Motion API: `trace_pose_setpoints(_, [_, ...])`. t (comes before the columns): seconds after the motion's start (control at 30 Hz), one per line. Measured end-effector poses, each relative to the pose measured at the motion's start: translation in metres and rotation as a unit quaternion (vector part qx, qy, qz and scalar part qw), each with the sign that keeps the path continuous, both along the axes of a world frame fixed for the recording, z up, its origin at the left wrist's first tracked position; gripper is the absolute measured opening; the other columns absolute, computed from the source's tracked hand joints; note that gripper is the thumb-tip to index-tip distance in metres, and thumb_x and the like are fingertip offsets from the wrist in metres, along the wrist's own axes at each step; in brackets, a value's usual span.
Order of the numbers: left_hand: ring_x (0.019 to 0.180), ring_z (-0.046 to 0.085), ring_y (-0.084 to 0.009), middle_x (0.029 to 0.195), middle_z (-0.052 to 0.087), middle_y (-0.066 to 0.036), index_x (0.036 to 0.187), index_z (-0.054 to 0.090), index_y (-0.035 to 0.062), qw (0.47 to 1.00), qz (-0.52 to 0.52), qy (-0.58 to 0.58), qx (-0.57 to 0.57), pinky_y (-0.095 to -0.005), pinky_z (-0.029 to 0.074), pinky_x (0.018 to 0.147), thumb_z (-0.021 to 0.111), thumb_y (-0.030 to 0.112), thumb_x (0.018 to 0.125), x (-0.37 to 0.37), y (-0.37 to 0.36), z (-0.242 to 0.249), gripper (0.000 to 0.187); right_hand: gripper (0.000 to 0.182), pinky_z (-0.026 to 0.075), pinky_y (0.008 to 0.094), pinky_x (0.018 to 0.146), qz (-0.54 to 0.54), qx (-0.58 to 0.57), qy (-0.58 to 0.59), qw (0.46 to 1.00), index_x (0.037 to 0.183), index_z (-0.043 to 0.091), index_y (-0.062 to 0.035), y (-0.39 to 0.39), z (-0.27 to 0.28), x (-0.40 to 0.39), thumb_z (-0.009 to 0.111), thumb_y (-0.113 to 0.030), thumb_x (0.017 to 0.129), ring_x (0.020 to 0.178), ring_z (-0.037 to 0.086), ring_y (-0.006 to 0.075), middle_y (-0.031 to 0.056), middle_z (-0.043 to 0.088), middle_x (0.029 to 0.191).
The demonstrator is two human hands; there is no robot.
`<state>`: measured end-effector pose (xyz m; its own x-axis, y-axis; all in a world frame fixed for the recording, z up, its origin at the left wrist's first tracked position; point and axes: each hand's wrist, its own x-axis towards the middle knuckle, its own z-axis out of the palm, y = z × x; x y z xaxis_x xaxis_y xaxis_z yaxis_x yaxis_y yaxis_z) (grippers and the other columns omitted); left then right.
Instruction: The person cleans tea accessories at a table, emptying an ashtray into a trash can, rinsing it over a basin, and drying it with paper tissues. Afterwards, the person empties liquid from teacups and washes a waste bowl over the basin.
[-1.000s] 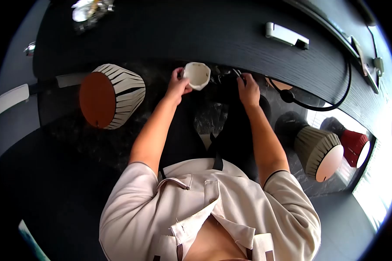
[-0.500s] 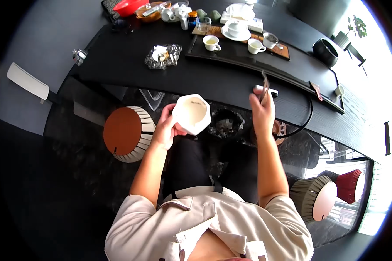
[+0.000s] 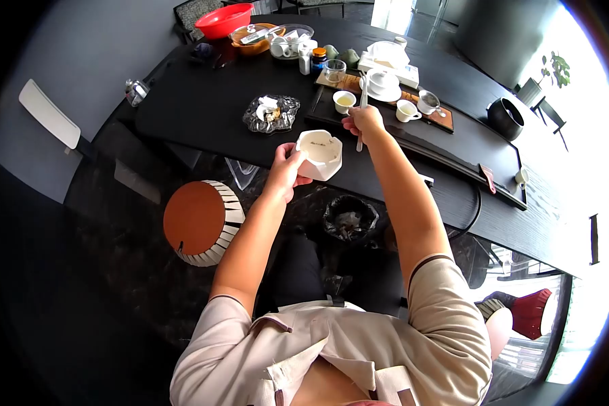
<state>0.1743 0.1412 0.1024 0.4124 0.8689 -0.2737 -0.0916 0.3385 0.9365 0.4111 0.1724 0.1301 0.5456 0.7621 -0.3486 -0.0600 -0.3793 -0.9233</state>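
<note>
My left hand (image 3: 285,173) grips the side of a white, many-sided ashtray (image 3: 325,166) with a notched rim, held upright over the table's front edge. Small dark marks show inside it. My right hand (image 3: 367,122) is closed around slim metal tongs (image 3: 364,96), whose far end points away from me and whose other end sticks out below my fingers. Just left of that hand stands a white cup (image 3: 344,103) with pale yellow liquid. A clear crumpled-looking glass dish (image 3: 256,123) with white tissue in it lies left of the ashtray.
A black tea tray (image 3: 453,157) runs along the table, with white cups (image 3: 407,111) and a lidded bowl (image 3: 383,82) near it. A red basin (image 3: 224,21) stands at the back left. Below the table edge are a lined bin (image 3: 350,218) and a brown-topped stool (image 3: 195,215).
Both hands have moved forward over the table edge. The ashtray has gone forward and right with my left hand; the tongs have moved left, toward the cups, in my right.
</note>
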Motion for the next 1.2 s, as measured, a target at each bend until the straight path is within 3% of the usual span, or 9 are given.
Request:
trace_pose_setpoints(0.27, [0.088, 0.061, -0.0185, 0.11, 0.055, -0.01, 0.125, 0.039, 0.0106, 1.0, 0.009, 0.006, 0.0, -0.0315, 0.054, 0.064, 0.059, 0.031, 0.086, 0.006, 0.017, -0.008, 0.048, 0.013, 0.042, 0.0224, 0.045, 0.018, 0.075, -0.038, 0.996, 0.091, 0.06, -0.0051, -0.017, 0.0, -0.003, 0.059, -0.018, 0.091, 0.053, 0.055, 0.0095, 0.0038, 0.064, 0.072])
trace_pose_setpoints(0.5, [0.087, 0.061, -0.0193, 0.111, 0.056, -0.012, 0.126, 0.037, 0.009, 0.999, -0.008, -0.018, -0.025, -0.0326, 0.054, 0.065, 0.061, 0.029, 0.084, 0.009, 0.018, -0.013, 0.052, 0.016, 0.047, 0.029, 0.051, 0.097, 0.146, -0.275, 0.945, 0.085, 0.059, -0.0028, -0.076, 0.029, -0.036, 0.062, -0.019, 0.088, 0.055, 0.062, 0.0129, 0.0062, 0.066, 0.07])
trace_pose_setpoints(0.6, [0.086, 0.061, -0.0192, 0.109, 0.056, -0.012, 0.126, 0.037, 0.0083, 0.999, -0.009, -0.029, -0.029, -0.0329, 0.054, 0.066, 0.061, 0.029, 0.084, 0.008, 0.013, -0.011, 0.052, 0.014, 0.051, 0.037, 0.061, 0.138, 0.232, -0.543, 0.795, 0.089, 0.056, -0.0009, -0.089, 0.027, -0.04, 0.064, -0.012, 0.084, 0.066, 0.063, 0.0341, 0.0158, 0.063, 0.075])
trace_pose_setpoints(0.93, [0.084, 0.062, -0.0171, 0.109, 0.058, -0.01, 0.122, 0.04, 0.0086, 0.997, -0.018, -0.054, -0.053, -0.0304, 0.055, 0.061, 0.061, 0.029, 0.086, 0.003, -0.001, -0.009, 0.046, 0.02, 0.052, 0.037, 0.063, 0.202, 0.318, -0.651, 0.659, 0.094, 0.058, -0.0057, -0.121, 0.044, -0.053, 0.063, 0.0, 0.076, 0.072, 0.062, 0.0309, 0.0109, 0.059, 0.086])
trace_pose_setpoints(1.03, [0.086, 0.062, -0.0175, 0.109, 0.057, -0.01, 0.123, 0.04, 0.0089, 0.995, -0.039, -0.07, -0.062, -0.0304, 0.056, 0.061, 0.062, 0.028, 0.086, 0.003, -0.004, -0.012, 0.047, 0.018, 0.052, 0.0368, 0.063, 0.184, 0.309, -0.637, 0.682, 0.093, 0.058, -0.0049, -0.125, 0.048, -0.053, 0.064, 0.0, 0.076, 0.072, 0.062, 0.0301, 0.0113, 0.059, 0.085])
trace_pose_setpoints(1.07, [0.087, 0.062, -0.0176, 0.11, 0.057, -0.01, 0.123, 0.041, 0.009, 0.997, -0.042, -0.059, -0.04, -0.0305, 0.056, 0.061, 0.062, 0.028, 0.086, 0.002, -0.004, -0.015, 0.047, 0.018, 0.053, 0.0361, 0.063, 0.151, 0.299, -0.6, 0.726, 0.091, 0.059, -0.0037, -0.125, 0.044, -0.049, 0.064, 0.001, 0.074, 0.074, 0.062, 0.0304, 0.0124, 0.06, 0.084])
trace_pose_setpoints(1.1, [0.089, 0.062, -0.0176, 0.11, 0.057, -0.01, 0.124, 0.041, 0.0092, 0.998, -0.046, -0.048, -0.018, -0.0307, 0.056, 0.061, 0.062, 0.028, 0.086, 0.002, -0.005, -0.013, 0.047, 0.013, 0.051, 0.0324, 0.057, 0.096, 0.344, -0.591, 0.723, 0.091, 0.059, -0.0023, -0.122, 0.043, -0.045, 0.063, -0.001, 0.079, 0.065, 0.063, 0.0236, 0.0117, 0.063, 0.08])
trace_pose_setpoints(1.17, [0.091, 0.061, -0.0177, 0.111, 0.056, -0.01, 0.124, 0.042, 0.0089, 0.999, -0.03, -0.028, -0.004, -0.0306, 0.056, 0.061, 0.063, 0.028, 0.086, 0.003, -0.004, -0.007, 0.047, 0.007, 0.046, 0.0274, 0.049, 0.053, 0.234, -0.314, 0.919, 0.092, 0.059, -0.0012, -0.126, 0.042, -0.039, 0.06, -0.007, 0.087, 0.055, 0.06, 0.0153, 0.0092, 0.065, 0.074])
trace_pose_setpoints(1.2, [0.092, 0.061, -0.0177, 0.111, 0.056, -0.01, 0.124, 0.043, 0.0087, 1.0, -0.012, -0.008, 0.009, -0.0306, 0.056, 0.061, 0.063, 0.028, 0.086, 0.003, -0.005, -0.004, 0.047, 0.015, 0.044, 0.0266, 0.046, 0.013, 0.239, -0.209, 0.948, 0.089, 0.06, -0.0007, -0.126, 0.036, -0.03, 0.058, -0.015, 0.092, 0.048, 0.056, 0.0122, 0.0082, 0.065, 0.068])
